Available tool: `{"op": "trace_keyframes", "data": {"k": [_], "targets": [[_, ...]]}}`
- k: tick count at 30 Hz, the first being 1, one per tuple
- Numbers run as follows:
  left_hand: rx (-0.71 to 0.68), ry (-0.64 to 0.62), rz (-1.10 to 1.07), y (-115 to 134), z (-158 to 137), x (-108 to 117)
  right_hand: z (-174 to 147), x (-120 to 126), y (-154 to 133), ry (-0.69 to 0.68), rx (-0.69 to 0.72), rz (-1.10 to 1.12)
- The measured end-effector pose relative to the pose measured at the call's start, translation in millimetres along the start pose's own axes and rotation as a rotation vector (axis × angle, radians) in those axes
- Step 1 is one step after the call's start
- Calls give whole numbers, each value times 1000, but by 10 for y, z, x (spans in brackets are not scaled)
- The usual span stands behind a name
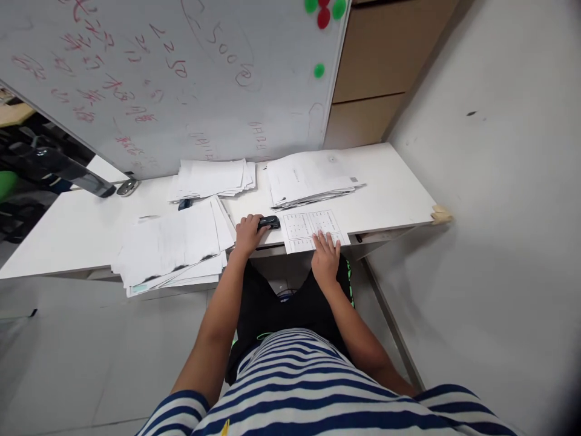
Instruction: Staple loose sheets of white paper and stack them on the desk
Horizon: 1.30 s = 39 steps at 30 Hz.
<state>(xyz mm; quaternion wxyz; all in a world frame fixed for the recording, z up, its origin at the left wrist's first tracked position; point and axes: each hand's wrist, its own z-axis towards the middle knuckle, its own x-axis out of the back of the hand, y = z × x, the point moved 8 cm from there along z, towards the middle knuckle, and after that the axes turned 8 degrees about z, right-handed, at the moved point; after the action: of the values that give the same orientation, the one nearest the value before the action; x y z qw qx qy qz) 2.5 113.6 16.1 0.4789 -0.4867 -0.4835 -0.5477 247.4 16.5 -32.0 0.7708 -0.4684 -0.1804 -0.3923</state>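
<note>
Stapler (272,222) sits in the curled left hand (248,235), while the right hand (325,261) rests outstretched on 1 printed sheet (299,227).

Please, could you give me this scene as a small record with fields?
Left hand: holds black stapler
Right hand: fingers on printed sheet
Sheet position: partly over the front edge of white table
Stapler position: at sheet's left edge; contact unclear
Paper piles: left, back, right
Behind: whiteboard, red writing
</note>
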Motion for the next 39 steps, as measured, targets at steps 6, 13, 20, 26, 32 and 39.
{"op": "trace_keyframes", "data": {"k": [6, 13, 20, 26, 32, 39], "targets": [[-70, 42, 3, 20, -2, 19, -8, 61, 40, -26, -25, -11], [-76, 58, 1, 30, -6, -6, -36, 64, 33, 2, -138, 158], [-75, 75, 13, 23, -4, -9, 17, 40, -17, -56, -188, 125], [-65, 81, 1, 15, 1, -47, 76, -55, -83, -245, -99, -103], [-65, 88, -14, 20, -2, -31, 82, -35, -94, -265, -52, -196], [-43, 57, -35, 59, -43, 17, 47, -84, -214, -277, -5, -219]]}}
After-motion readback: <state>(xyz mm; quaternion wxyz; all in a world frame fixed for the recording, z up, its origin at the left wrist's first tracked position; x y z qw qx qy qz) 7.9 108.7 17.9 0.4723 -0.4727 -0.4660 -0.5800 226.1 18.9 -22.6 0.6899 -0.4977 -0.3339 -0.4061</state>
